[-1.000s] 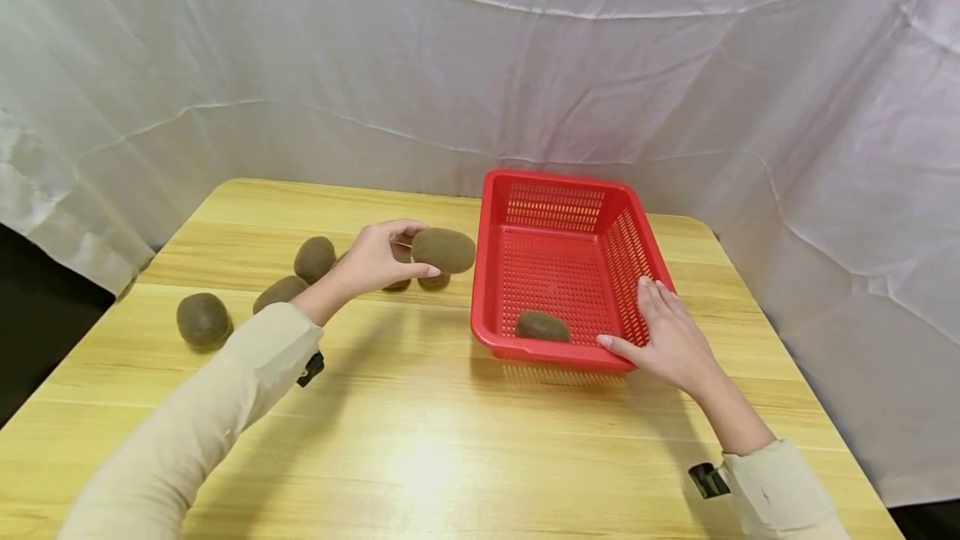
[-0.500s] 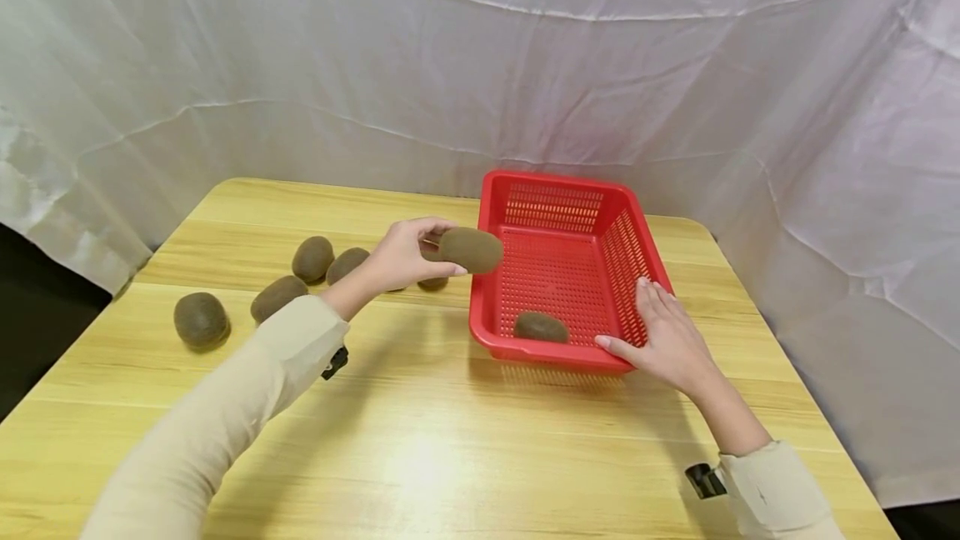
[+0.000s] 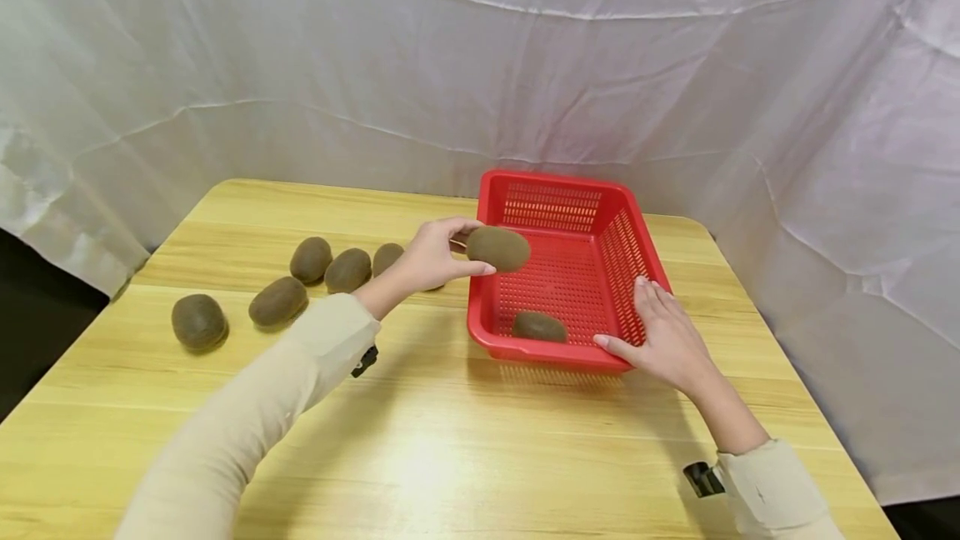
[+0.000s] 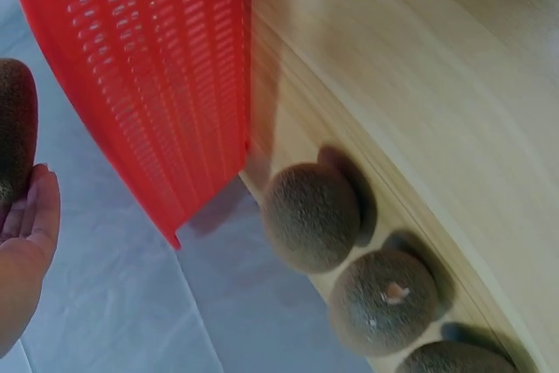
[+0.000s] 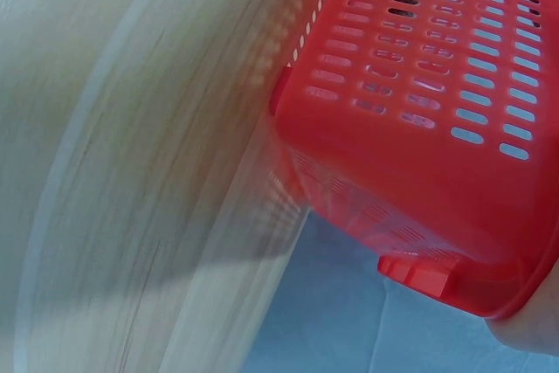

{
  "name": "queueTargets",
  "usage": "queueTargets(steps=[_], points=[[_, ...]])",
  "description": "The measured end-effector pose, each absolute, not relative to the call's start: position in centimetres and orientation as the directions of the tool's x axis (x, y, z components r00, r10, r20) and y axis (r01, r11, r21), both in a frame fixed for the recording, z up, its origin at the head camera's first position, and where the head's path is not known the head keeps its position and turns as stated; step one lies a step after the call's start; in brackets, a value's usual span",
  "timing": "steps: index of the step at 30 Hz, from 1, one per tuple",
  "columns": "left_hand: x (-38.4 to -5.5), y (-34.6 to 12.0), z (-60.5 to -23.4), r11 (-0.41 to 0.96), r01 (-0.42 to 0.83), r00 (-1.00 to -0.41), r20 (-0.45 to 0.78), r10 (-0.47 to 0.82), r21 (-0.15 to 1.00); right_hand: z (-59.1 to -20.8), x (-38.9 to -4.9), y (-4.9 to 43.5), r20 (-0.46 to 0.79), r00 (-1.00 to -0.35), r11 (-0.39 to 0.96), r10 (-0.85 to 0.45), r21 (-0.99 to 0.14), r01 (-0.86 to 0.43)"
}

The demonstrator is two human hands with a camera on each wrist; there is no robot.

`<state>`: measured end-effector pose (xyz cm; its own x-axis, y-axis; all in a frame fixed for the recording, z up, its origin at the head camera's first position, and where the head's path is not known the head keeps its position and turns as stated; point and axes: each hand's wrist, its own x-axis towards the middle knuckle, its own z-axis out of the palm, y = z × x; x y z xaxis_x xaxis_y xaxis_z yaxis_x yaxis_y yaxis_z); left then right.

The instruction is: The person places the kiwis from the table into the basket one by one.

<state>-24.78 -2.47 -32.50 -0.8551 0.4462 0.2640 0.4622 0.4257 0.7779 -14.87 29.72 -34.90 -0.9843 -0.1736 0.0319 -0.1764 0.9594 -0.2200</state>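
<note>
In the head view my left hand [image 3: 435, 255] holds a brown kiwi [image 3: 498, 249] between thumb and fingers, above the left rim of a red plastic basket [image 3: 551, 354]. The left wrist view shows that same held kiwi [image 4: 16, 128] at its left edge, beside the basket wall [image 4: 166, 85]. Another kiwi [image 3: 539, 327] lies inside the basket near its front wall. My right hand [image 3: 667, 340] rests on the basket's front right corner, thumb on the front rim and straight fingers along the right side. In the right wrist view the basket [image 5: 393, 163] hides most of that hand.
Several kiwis lie left of the basket on the wooden table [image 3: 450, 440], among them one kiwi [image 3: 199, 322] farthest left and another [image 3: 278, 302] near the left sleeve. One is partly hidden behind the left hand. A pale curtain [image 3: 420, 65] hangs behind the table.
My left hand has carried the kiwi rightward, from beside the basket to over its left rim. More of the table kiwis show behind the left arm. The right hand stays on the basket.
</note>
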Motion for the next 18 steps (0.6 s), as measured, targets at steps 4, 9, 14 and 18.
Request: queueTargets(steps=[4, 9, 14, 18], points=[[-25.0, -1.6, -32.7, 0.424, 0.461, -0.853, 0.258, 0.454, 0.780, -34.9, -14.8, 29.7, 0.031, -0.985, 0.959, -0.173, -0.222, -0.175], [-25.2, -0.5, -32.7, 0.441, 0.465, -0.852, 0.252, 0.460, 0.767, -34.9, -14.7, 29.7, 0.034, -0.985, 0.958, -0.172, -0.225, -0.175], [-25.5, 0.5, -32.9, 0.481, 0.493, -0.839, 0.250, 0.483, 0.725, -34.9, -14.8, 29.7, 0.039, -0.984, 0.958, -0.172, -0.228, -0.176], [-25.9, 1.1, -33.2, 0.499, 0.488, -0.842, 0.234, 0.487, 0.717, -34.9, -14.8, 29.7, 0.042, -0.984, 0.958, -0.172, -0.228, -0.177]])
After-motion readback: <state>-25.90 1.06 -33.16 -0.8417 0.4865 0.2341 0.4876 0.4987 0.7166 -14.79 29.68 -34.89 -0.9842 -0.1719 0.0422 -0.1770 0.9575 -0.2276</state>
